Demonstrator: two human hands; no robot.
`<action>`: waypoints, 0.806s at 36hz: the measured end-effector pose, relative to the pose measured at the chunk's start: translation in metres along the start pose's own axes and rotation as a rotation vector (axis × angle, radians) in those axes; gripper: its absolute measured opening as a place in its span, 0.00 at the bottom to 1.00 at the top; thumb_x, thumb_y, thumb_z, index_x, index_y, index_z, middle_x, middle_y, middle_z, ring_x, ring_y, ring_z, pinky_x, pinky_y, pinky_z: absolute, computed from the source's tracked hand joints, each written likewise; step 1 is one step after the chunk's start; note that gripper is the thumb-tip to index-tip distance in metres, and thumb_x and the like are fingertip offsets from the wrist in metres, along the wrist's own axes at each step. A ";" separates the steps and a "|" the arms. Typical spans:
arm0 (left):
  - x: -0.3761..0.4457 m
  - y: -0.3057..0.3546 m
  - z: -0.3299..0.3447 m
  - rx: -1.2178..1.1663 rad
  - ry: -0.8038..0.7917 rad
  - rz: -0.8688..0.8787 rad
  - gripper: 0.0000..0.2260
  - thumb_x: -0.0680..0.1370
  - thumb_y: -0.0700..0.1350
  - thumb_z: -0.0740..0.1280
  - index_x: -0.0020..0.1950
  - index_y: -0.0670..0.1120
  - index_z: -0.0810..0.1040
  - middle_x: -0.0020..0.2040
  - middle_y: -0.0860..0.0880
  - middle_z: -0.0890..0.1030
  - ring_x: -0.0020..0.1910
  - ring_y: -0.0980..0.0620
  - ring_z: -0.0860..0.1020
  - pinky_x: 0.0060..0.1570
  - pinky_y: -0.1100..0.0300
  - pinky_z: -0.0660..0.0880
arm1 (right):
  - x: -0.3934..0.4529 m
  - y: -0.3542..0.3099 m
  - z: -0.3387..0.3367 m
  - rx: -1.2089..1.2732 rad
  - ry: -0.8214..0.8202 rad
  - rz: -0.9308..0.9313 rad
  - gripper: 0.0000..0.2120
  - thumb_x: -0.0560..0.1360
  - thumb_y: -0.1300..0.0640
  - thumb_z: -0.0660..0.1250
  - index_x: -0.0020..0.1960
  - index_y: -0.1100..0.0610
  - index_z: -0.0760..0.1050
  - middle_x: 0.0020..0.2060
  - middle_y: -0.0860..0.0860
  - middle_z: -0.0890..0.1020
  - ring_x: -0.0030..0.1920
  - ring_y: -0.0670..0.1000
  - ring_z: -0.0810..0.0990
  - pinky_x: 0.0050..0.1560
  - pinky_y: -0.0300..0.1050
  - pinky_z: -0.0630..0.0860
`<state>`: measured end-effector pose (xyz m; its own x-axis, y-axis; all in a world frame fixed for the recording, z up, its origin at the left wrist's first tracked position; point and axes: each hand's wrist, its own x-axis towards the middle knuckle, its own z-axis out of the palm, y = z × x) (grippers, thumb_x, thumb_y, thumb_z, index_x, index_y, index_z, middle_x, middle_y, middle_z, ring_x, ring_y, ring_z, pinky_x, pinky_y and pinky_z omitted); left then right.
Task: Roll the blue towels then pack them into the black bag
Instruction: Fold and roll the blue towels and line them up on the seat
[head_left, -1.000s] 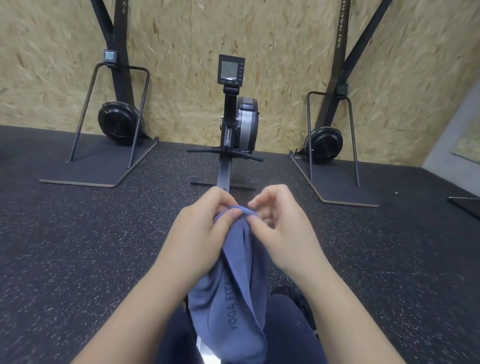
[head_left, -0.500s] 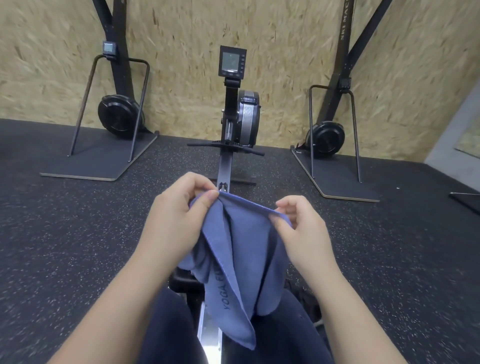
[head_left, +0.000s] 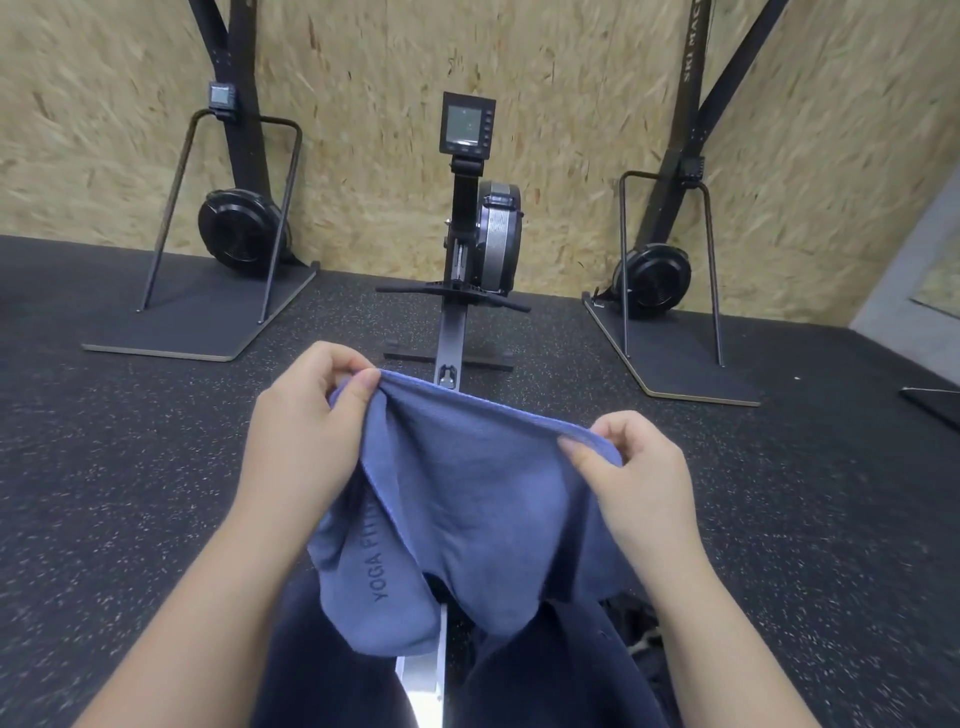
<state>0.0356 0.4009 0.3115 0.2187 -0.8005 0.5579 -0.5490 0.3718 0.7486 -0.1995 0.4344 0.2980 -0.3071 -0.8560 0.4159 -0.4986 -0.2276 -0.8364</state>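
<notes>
My left hand (head_left: 306, 441) and right hand (head_left: 636, 473) pinch the blue towel's (head_left: 467, 499) top edge; it hangs over my lap.

Quick count: one blue towel (head_left: 483, 499), two hands on it, left hand (head_left: 306, 441) at 9 o'clock, right hand (head_left: 639, 483) at 3. One rowing machine (head_left: 475, 228) at 12, two ski machines, at 10 (head_left: 239, 228) and 2 (head_left: 670, 228).

wall: chipboard panel wall (head_left: 571, 104) behind the machines
centre: black rowing machine with small monitor (head_left: 467, 124), rail running toward camera
left, right: black ski-trainer stands (head_left: 244, 234) (head_left: 654, 270) on flat bases
floor: dark speckled rubber floor (head_left: 130, 493)
</notes>
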 end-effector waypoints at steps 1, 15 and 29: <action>0.000 -0.002 0.001 0.002 -0.005 -0.016 0.08 0.77 0.44 0.67 0.40 0.55 0.74 0.37 0.59 0.79 0.39 0.66 0.75 0.37 0.75 0.65 | -0.001 -0.002 0.002 0.015 0.000 0.006 0.12 0.71 0.60 0.73 0.34 0.54 0.71 0.25 0.40 0.72 0.28 0.41 0.68 0.31 0.31 0.65; -0.029 0.023 0.025 -0.174 -0.345 0.054 0.13 0.76 0.43 0.69 0.48 0.63 0.76 0.30 0.62 0.75 0.32 0.64 0.73 0.37 0.68 0.68 | -0.014 -0.032 0.035 0.269 -0.155 0.057 0.08 0.74 0.63 0.70 0.38 0.52 0.80 0.32 0.43 0.82 0.33 0.37 0.76 0.36 0.28 0.70; -0.039 0.031 0.031 -0.099 -0.318 0.034 0.09 0.78 0.44 0.66 0.41 0.57 0.75 0.40 0.63 0.78 0.45 0.70 0.74 0.42 0.76 0.65 | -0.023 -0.036 0.025 0.275 -0.357 -0.005 0.15 0.72 0.68 0.68 0.53 0.51 0.74 0.43 0.45 0.85 0.41 0.43 0.81 0.42 0.32 0.73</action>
<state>-0.0146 0.4290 0.3018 -0.0693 -0.8876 0.4553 -0.4674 0.4321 0.7712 -0.1541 0.4503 0.3094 0.0176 -0.9502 0.3113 -0.2500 -0.3056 -0.9187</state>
